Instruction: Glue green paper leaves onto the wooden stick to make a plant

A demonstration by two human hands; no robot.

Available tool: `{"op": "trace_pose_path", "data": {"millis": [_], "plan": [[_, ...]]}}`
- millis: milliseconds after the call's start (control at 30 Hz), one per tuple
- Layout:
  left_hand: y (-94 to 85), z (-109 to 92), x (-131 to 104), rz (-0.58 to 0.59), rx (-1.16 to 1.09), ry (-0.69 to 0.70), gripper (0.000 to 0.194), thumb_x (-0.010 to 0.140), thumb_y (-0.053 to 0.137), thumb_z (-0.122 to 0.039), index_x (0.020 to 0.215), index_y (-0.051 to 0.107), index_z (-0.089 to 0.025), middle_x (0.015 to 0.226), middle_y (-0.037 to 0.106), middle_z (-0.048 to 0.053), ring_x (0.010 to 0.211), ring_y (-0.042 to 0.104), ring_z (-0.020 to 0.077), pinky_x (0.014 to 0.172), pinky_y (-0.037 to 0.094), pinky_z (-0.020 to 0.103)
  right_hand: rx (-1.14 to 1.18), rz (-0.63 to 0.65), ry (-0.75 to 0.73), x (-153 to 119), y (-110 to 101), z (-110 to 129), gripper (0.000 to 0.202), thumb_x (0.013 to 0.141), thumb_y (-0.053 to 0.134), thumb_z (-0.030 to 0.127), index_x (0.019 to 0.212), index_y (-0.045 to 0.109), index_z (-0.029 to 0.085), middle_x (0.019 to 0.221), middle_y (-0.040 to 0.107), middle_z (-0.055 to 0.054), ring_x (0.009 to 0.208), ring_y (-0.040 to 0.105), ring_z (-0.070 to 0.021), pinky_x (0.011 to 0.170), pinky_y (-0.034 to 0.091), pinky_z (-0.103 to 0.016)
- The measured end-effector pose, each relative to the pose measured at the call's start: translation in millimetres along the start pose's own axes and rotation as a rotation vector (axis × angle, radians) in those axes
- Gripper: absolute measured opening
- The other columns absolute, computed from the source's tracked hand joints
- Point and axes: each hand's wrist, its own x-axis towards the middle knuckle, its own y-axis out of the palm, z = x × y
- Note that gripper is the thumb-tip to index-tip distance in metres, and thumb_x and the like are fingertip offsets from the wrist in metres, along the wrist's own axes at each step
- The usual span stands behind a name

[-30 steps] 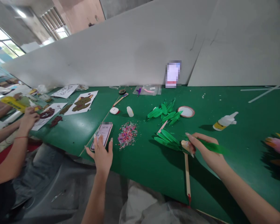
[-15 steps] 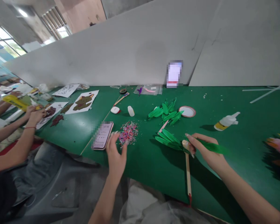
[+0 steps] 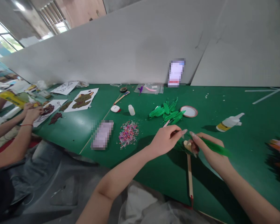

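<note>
- Head view, right hand (image 3: 206,146): fingers closed, gripping a green feather (image 3: 216,147) that projects past the knuckles, over the table (image 3: 163,183).
- Head view, left hand (image 3: 165,140): fingers bent, thumb and forefinger drawn together close to the right fingertips; whether anything is pinched cannot be told.
- Wooden stick (image 3: 190,175): pale upper end by the right fingers, red-tipped lower end near the table's front edge.
- Green feather pile (image 3: 166,110): beyond the left hand, just beside a round dish (image 3: 189,111).
- Glue bottle (image 3: 228,123): upright, right of the right hand, with open surface between it and the dish.
- Bead pile (image 3: 128,133): loose, between the left forearm and a small white bottle (image 3: 131,110); bare surface between the pile and the front edge, crossed above by the forearm.
- Flat phone (image 3: 102,134): left of the beads, beside the table seam. Upright phone (image 3: 176,73): at the back edge, against the grey panel (image 3: 121,53).
- Far left: a co-worker's hands (image 3: 34,112) at a paper drawing (image 3: 50,113), well apart from the person's own.
</note>
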Motion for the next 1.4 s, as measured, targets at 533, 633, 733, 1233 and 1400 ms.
{"op": "trace_pose_path", "data": {"millis": [533,633,733,1233,1400], "plan": [[6.9,6.5,-13.9,-0.036,0.045,0.013,0.029,0.094,0.027,-0.034,0.089,0.049,-0.016,0.064,0.050,-0.001,0.062,0.050,0.0115,0.059,0.039,0.022,-0.133,0.049,-0.006,-2.1,-1.0,-2.7,0.036,0.079,0.056,0.048,0.058,0.057,0.019,0.049,0.053,0.001,0.045,0.049,-0.0120,0.045,0.040,-0.022],[8.3,6.7,-15.8,-0.040,0.078,0.038,0.024,0.092,0.032,-0.033,0.093,0.050,-0.017,0.071,0.055,0.001,0.067,0.053,0.0130,0.063,0.042,0.024,0.008,0.053,0.063,-2.3,0.1,0.1,0.036,0.077,0.059,0.048,0.054,0.057,0.019,0.046,0.050,0.001,0.043,0.046,-0.0113,0.044,0.038,-0.023],[9.6,7.9,-17.5,-0.044,0.110,0.043,0.025,0.093,0.027,-0.029,0.096,0.049,-0.017,0.077,0.058,0.003,0.073,0.055,0.0142,0.067,0.043,0.025,0.124,0.095,0.112,-1.8,0.8,-0.4,0.036,0.077,0.060,0.046,0.054,0.057,0.019,0.045,0.049,0.001,0.042,0.045,-0.0116,0.044,0.037,-0.024],[10.6,2.6,-21.4,-0.050,0.163,0.045,0.025,0.093,0.025,-0.029,0.096,0.046,-0.017,0.079,0.059,0.004,0.072,0.058,0.0154,0.064,0.045,0.026,0.302,0.173,0.219,-1.0,-0.3,-1.5,0.035,0.076,0.063,0.041,0.051,0.057,0.018,0.043,0.047,0.001,0.040,0.044,-0.0106,0.040,0.034,-0.023],[11.5,6.2,-21.9,-0.039,0.181,0.049,0.024,0.093,0.023,-0.026,0.097,0.045,-0.017,0.079,0.060,0.006,0.076,0.059,0.0176,0.064,0.045,0.028,0.291,0.214,0.213,-0.2,-1.3,-3.3,0.035,0.077,0.062,0.041,0.053,0.057,0.018,0.043,0.048,0.001,0.041,0.045,-0.0110,0.040,0.035,-0.024]]}}
